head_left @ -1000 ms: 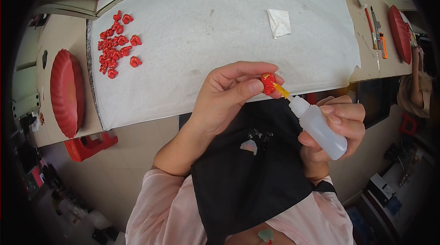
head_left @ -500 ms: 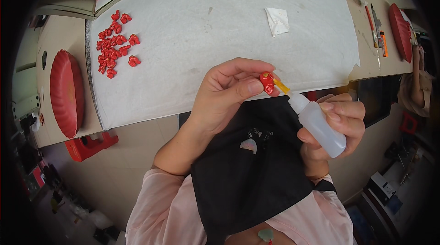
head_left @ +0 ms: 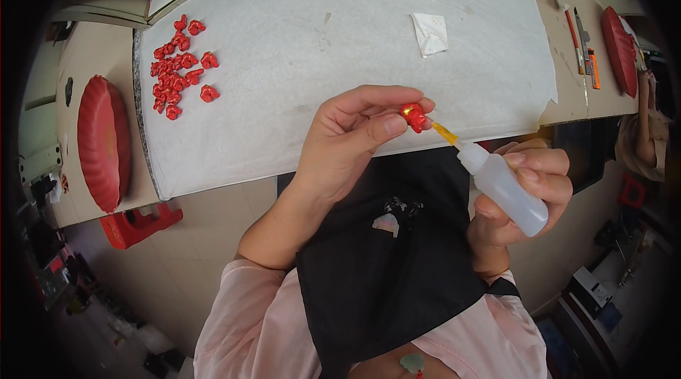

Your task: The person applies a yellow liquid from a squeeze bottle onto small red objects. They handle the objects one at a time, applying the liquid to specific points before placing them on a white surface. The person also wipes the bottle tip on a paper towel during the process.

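Note:
Between thumb and fingers, my left hand pinches a small red figurine with a golden-yellow patch on top, above the near edge of the table. My right hand is wrapped round a translucent white squeeze bottle, tilted up toward the left. Its thin yellow nozzle tip points at the figurine's right side, close to it; whether they touch I cannot tell. Several similar red figurines lie grouped at the left of the white paper sheet.
A folded white tissue lies toward the back right. Red fluted trays stand on both sides, one at left and one at right. A brush and an orange lighter lie at right. A red stool stands below the table's left.
My right hand and the bottle have shifted slightly right, drawing the nozzle tip back from the figurine's top. My left hand has turned the figurine and raised it a little.

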Motion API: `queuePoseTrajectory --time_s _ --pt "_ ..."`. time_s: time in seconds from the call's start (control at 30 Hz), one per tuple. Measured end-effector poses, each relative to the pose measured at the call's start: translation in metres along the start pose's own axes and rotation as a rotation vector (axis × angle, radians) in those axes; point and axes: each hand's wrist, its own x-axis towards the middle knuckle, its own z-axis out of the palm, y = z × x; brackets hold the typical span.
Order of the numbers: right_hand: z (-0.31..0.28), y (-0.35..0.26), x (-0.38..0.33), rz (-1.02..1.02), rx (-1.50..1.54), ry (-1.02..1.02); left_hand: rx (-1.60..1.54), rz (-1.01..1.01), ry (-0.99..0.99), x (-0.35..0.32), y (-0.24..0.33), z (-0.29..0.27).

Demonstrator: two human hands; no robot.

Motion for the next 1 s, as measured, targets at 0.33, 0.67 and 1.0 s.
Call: queuePoseTrajectory --time_s 0.33,0.67,1.0 --pt "0.004 0.002 0.005 -0.015 0.038 -0.033 -0.020 0.010 0.019 0.001 0.001 -0.003" --pt "0.005 -0.002 -0.001 0.074 -0.094 -0.034 -0.037 -0.016 -0.001 -0.001 0.004 -0.005" --pt "0.013 0.035 0.078 0.389 0.124 -0.137 -0.469 -0.158 0.020 0.000 0.008 -0.013"
